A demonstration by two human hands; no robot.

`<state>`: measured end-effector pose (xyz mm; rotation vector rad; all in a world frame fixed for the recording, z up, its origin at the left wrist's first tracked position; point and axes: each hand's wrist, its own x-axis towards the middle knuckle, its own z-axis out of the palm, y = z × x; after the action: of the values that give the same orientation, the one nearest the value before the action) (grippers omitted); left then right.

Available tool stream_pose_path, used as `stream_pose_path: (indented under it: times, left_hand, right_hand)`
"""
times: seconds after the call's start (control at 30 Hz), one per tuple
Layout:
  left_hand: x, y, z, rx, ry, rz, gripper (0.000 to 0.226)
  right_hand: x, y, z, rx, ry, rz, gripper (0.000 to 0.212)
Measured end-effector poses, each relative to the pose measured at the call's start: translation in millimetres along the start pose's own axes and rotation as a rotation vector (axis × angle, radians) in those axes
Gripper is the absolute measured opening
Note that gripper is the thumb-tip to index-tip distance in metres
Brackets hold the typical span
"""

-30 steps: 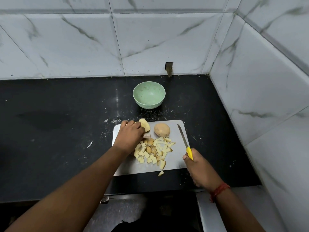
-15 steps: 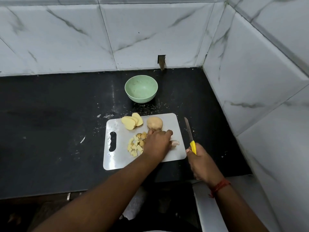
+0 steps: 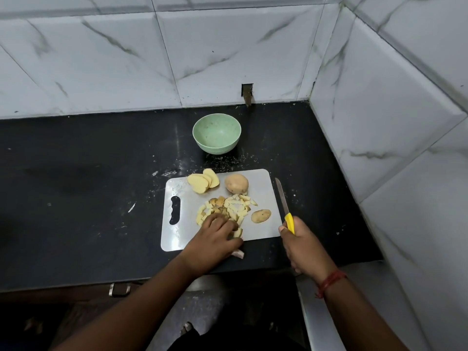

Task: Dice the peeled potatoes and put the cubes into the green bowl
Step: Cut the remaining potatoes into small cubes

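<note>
The green bowl (image 3: 217,146) stands empty on the black counter, behind the white cutting board (image 3: 259,196). On the board lie a pile of potato cubes (image 3: 235,207), a few potato slices (image 3: 201,183) at the far left corner, a whole potato (image 3: 236,183) and a small end piece (image 3: 260,216). My left hand (image 3: 215,240) lies over the near part of the pile, fingers curled round some cubes. My right hand (image 3: 304,249) grips the yellow handle of a knife (image 3: 281,196), whose blade points away along the board's right edge.
The black counter (image 3: 88,198) runs left, with crumbs and a small white scrap (image 3: 131,207) on it. Marble tile walls close the back and the right side. The counter's front edge lies just below the board.
My left hand moved from the far left of the board across to the right, then back onto the near cubes. The slices, the spread cubes and an end piece have come into sight. The knife stayed put.
</note>
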<state>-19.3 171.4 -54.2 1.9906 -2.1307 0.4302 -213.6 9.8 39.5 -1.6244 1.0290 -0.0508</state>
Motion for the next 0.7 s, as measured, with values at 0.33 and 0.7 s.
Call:
stream_pose_path:
  times: [0.33,0.7]
  left_hand:
    - [1,-9,-5,-0.006,0.045,-0.123,0.007]
    - [17,8,1,-0.035,0.031,0.044,0.012]
  right_hand:
    - [-13,4,2,-0.020,-0.013,-0.009,0.013]
    - [-25,6,0,-0.009,-0.011,-0.005,0.014]
